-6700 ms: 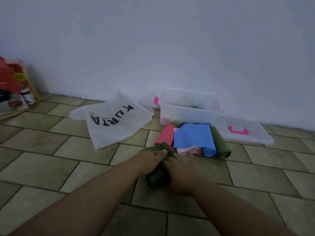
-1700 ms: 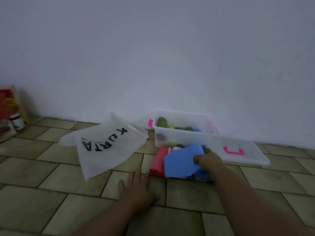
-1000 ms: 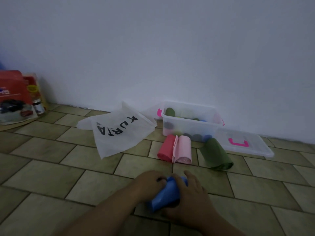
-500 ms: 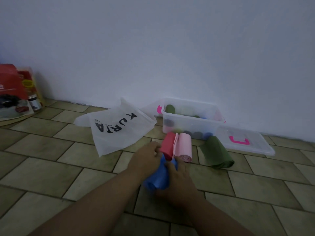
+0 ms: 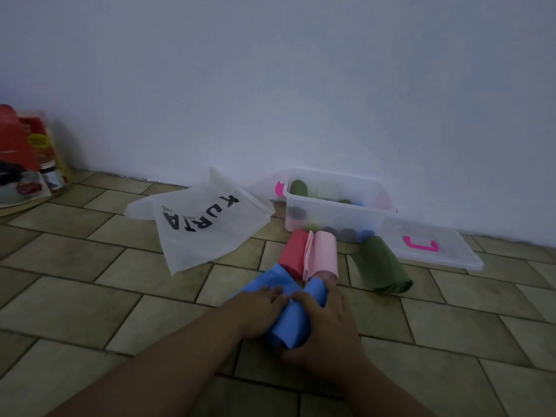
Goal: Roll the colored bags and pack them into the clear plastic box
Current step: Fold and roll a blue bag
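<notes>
The blue bag [image 5: 288, 320] is pressed on the floor [image 5: 90, 296], gripped by the left hand [image 5: 258, 311] and right hand [image 5: 322, 332]; the roll should be kept tight (edges aligned); the clear plastic box [image 5: 337, 206] is set beyond, by the wall.

Floor [image 5: 90, 296] was olive-tan tile, dark grout, running up to a pale wall. Lying directly on it: white bag [image 5: 204, 227] printed KURTA, clear plastic box [image 5: 337, 215] at the wall, its lid [image 5: 433, 248] flat just right of it with a pink handle. In front of the box: red roll [image 5: 294, 254] touching pink roll [image 5: 322, 254], green roll [image 5: 382, 266] apart to the right, blue bag [image 5: 285, 314] nearest. Red packages [image 5: 24, 158] far left.
</notes>
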`<state>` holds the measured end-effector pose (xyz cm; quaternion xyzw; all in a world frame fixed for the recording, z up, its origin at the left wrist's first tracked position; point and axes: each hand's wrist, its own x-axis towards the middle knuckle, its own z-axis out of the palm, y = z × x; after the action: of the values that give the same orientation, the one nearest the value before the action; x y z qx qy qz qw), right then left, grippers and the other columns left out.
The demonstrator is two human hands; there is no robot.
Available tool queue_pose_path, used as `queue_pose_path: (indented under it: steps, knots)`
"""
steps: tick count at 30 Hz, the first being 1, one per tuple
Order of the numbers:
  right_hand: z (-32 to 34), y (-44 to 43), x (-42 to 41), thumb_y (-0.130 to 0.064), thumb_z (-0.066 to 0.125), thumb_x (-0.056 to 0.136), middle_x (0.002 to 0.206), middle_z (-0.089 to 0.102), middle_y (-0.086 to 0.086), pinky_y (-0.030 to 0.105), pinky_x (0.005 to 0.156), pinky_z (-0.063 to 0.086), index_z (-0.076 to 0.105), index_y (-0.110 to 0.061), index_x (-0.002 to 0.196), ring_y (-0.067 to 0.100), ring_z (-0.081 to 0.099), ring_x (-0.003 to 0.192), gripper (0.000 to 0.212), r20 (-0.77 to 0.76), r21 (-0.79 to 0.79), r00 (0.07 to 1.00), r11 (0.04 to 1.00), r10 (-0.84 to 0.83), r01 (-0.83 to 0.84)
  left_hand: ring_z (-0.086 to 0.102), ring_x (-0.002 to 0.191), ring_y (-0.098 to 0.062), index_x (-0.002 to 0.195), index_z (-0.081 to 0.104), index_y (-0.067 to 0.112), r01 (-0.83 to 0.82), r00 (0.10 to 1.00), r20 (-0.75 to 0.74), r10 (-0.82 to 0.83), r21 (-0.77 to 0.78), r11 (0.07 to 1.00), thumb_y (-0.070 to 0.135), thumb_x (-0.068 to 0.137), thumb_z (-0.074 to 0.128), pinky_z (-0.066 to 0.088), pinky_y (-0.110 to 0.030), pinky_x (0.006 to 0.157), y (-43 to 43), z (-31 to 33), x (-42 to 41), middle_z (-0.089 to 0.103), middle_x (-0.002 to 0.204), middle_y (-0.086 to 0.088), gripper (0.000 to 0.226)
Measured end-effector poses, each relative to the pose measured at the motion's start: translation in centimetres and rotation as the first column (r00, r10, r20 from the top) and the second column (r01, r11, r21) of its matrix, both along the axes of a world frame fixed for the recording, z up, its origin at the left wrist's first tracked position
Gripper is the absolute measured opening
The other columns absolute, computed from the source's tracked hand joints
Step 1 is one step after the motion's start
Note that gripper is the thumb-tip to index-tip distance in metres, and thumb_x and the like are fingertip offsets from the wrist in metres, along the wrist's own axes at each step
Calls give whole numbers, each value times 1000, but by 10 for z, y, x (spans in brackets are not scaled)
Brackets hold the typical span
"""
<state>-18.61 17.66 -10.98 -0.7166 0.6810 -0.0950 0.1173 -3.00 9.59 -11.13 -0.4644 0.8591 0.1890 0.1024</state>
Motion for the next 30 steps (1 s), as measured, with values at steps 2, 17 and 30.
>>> queue_pose_path:
  steps: [2, 17, 30]
  knots:
    - [-4, 7, -1, -83, 47, 53, 152, 10, 2, 34, 109, 23, 21, -48, 138, 21, 21, 136, 96, -19, 20, 1000, 1000, 3, -2, 1, 147, -22, 151, 10, 19, 4, 1000, -18, -4, 19, 1000, 30, 103, 26, 8, -43, 118, 2, 0, -3, -1, 160, -1, 52]
    - [49, -34, -7, -28, 62, 84, 121, 54, 0, 45, 103, 29, 46, -35, 122, 24, 49, 111, 42, -336, 280, 810, 872, 480, -401, -2, 146, -16, 151, 8, 25, -23, 999, -39, 23, 15, 1000, 33, 98, 43, 6, -44, 118, -4, -1, -2, -3, 160, 7, 64]
    - [59, -59, 8, -18, 61, 84, 127, 50, 7, 35, 94, 42, 46, -28, 134, 24, 48, 114, 53, -185, 543, 881, 792, 435, -277, 47, 123, -20, 142, 35, 29, -262, 896, -364, 254, 28, 965, 31, 89, 59, 39, -33, 101, 5, 36, 2, 43, 144, -2, 58]
